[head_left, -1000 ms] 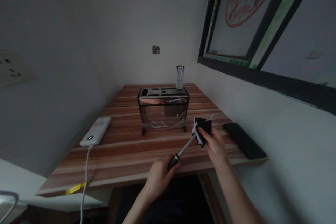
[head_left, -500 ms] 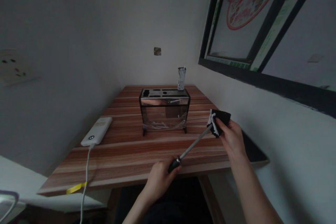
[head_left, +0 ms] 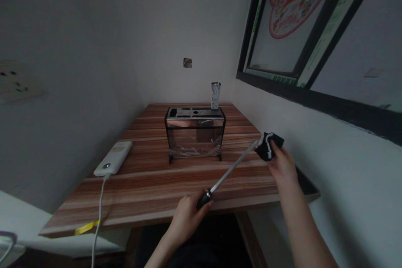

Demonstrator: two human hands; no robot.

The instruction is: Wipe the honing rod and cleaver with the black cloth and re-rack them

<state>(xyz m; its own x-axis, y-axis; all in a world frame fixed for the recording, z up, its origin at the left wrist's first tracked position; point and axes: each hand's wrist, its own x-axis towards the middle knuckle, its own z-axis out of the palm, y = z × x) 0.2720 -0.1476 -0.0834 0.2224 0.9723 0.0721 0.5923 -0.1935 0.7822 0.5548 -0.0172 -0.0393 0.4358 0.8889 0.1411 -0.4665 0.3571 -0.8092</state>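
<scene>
My left hand (head_left: 188,217) is closed around the black handle of a honing steel (head_left: 234,166), whose grey rod slants up to the right over the table's front. My right hand (head_left: 284,163) pinches a folded black cloth (head_left: 266,147) with white edging, at the rod's far tip. Whether the cloth still touches the tip, I cannot tell. Behind the rod stands a knife block (head_left: 195,123) with dark side frames, a slotted top and clear plastic wrap around its lower part. A plastic-wrapped handle (head_left: 215,96) sticks up from its right end.
A white power bank (head_left: 113,158) with a white cable (head_left: 100,213) lies on the left of the wood-grain table (head_left: 141,190). Yellow tape (head_left: 86,228) is at the front edge. Walls stand close on both sides, with a dark-framed window (head_left: 282,81) at right.
My right hand has moved slightly right with the cloth, which now sits at the rod's tip rather than around it. My left hand still grips the handle, and the view has shifted slightly.
</scene>
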